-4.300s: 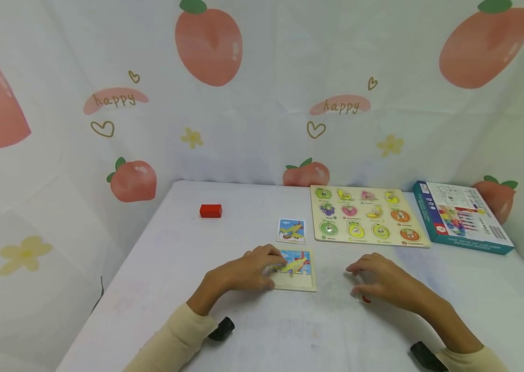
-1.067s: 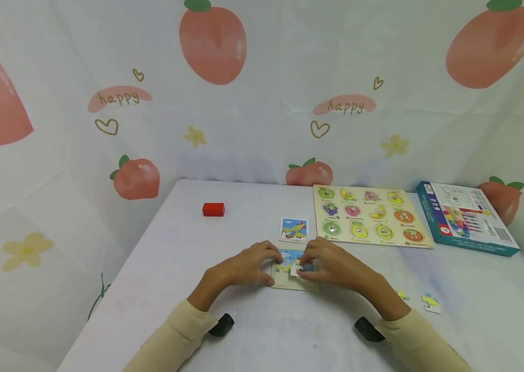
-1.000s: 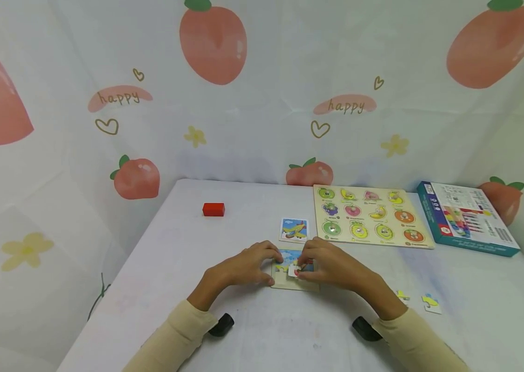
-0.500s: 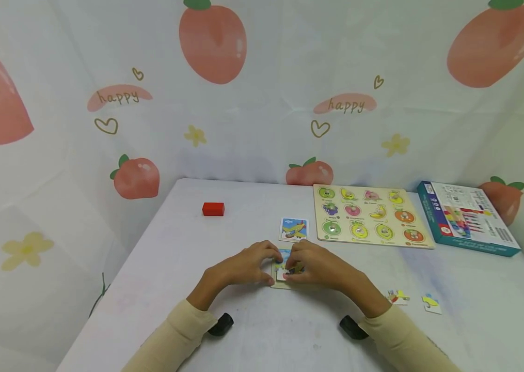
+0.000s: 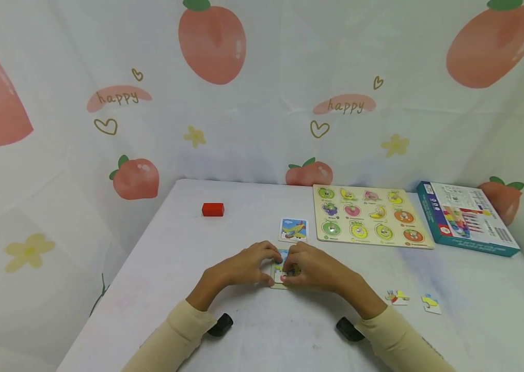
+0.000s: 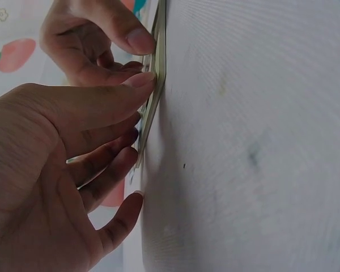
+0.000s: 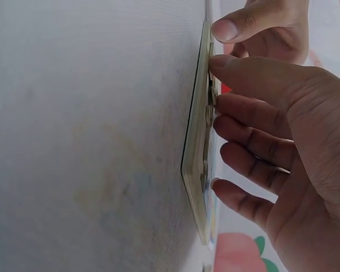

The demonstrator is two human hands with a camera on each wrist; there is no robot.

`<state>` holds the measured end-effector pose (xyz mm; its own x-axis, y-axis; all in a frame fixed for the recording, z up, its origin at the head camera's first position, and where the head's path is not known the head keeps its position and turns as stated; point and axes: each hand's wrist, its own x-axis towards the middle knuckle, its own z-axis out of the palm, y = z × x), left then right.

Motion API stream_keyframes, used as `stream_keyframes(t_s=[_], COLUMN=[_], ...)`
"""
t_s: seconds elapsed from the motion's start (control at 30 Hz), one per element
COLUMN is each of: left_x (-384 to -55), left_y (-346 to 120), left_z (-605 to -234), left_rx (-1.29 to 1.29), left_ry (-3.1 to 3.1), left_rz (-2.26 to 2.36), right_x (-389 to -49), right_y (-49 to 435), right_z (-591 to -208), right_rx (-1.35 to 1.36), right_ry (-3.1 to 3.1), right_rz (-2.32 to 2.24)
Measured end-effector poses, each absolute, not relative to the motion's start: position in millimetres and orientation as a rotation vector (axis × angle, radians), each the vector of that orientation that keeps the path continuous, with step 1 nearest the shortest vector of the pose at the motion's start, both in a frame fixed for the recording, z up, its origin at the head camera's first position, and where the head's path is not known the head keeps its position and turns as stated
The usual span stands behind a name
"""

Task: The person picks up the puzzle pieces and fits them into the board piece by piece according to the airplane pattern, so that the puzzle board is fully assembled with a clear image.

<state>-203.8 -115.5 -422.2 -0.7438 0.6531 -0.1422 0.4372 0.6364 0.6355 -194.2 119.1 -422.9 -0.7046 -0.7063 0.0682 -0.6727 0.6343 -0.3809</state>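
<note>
A small wooden jigsaw board [image 5: 280, 287] lies flat on the white table, partly hidden under both hands. My left hand [image 5: 249, 266] holds its left side, thumb at the near edge and fingers at the top. My right hand [image 5: 319, 267] pinches a puzzle piece [image 5: 278, 276] over the board's lower left part. In the right wrist view the board [image 7: 197, 136] shows edge-on, with the right thumb and fingertips [image 7: 220, 61] right at its surface. Just behind the board is a picture card [image 5: 294, 229] of a yellow airplane.
Two loose puzzle pieces, one with red and yellow [image 5: 397, 297] and one mostly yellow [image 5: 431, 304], lie to the right. A fruit puzzle board [image 5: 373, 217] and a teal-edged box [image 5: 468, 218] stand at the back right. A red block [image 5: 212, 209] sits at the back left.
My right hand has come from the right side onto the board with a piece, then slid it left and nearer to the lower left. My left hand has stayed on the board's left side.
</note>
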Motion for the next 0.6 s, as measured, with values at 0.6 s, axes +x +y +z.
stream_keyframes(t_s=[0.6], left_x=[-202.7], left_y=[-115.4], left_z=[-422.1], left_rx=[0.874], left_ry=[2.502], left_rz=[0.857], right_x=[-194.1], right_y=[120.9], right_z=[-423.2], right_rx=[-1.183], right_ry=[2.73], right_rz=[-0.609])
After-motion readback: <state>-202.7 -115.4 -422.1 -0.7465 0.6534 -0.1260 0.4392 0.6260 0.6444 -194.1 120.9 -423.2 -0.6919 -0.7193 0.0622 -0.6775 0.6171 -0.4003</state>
